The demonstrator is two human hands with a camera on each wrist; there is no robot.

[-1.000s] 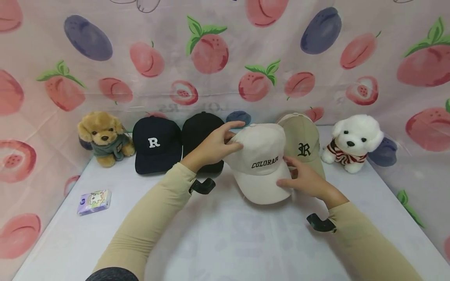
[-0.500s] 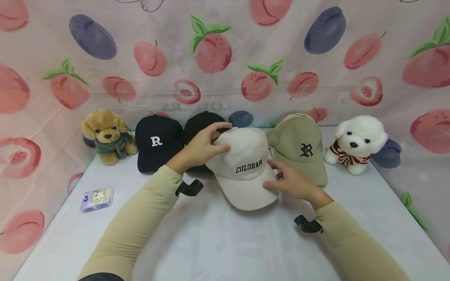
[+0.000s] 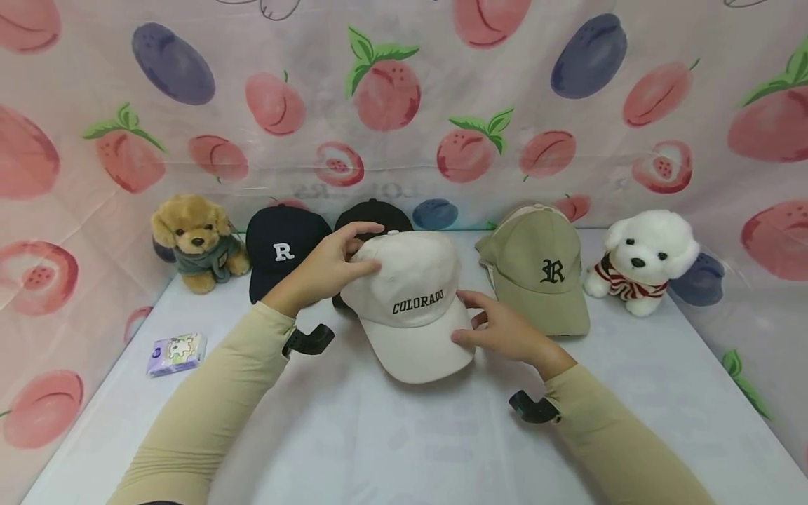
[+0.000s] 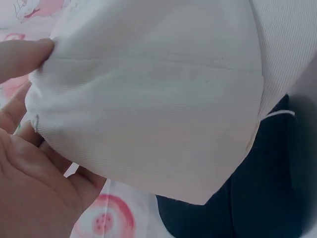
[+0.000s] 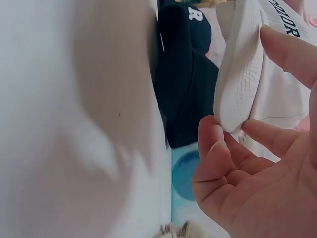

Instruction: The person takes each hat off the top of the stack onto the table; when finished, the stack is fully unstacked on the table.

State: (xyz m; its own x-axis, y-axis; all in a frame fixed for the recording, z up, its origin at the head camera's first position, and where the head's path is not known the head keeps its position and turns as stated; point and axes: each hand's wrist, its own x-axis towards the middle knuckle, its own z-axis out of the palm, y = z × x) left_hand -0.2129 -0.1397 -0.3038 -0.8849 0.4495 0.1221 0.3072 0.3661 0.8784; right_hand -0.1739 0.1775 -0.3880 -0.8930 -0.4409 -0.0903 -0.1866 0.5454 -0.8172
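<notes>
A white baseball cap (image 3: 410,270) lettered "COLORADO" faces forward in the middle of the head view. My left hand (image 3: 322,270) pinches the side of its crown, thumb outside and fingers behind. With thumb and fingers, my right hand (image 3: 508,333) grips the brim's right edge. In the right wrist view the cap's brim (image 5: 240,74) stands above the table, between thumb and fingertips. Behind the white cap a black cap (image 3: 372,210) is mostly hidden. The left wrist view shows the cap's pale fabric (image 4: 148,109) close up, with dark cap material below it.
A navy cap (image 3: 284,245) with a white R stands left of the black one. A khaki cap (image 3: 536,266) stands to the right. Plush dogs, one brown (image 3: 196,238) and one white (image 3: 650,252), flank the row. A tissue packet (image 3: 177,354) lies at the left.
Both hands have carried the white cap left and slightly toward me, away from the khaki cap. It now covers most of the black cap, and the khaki cap is fully exposed.
</notes>
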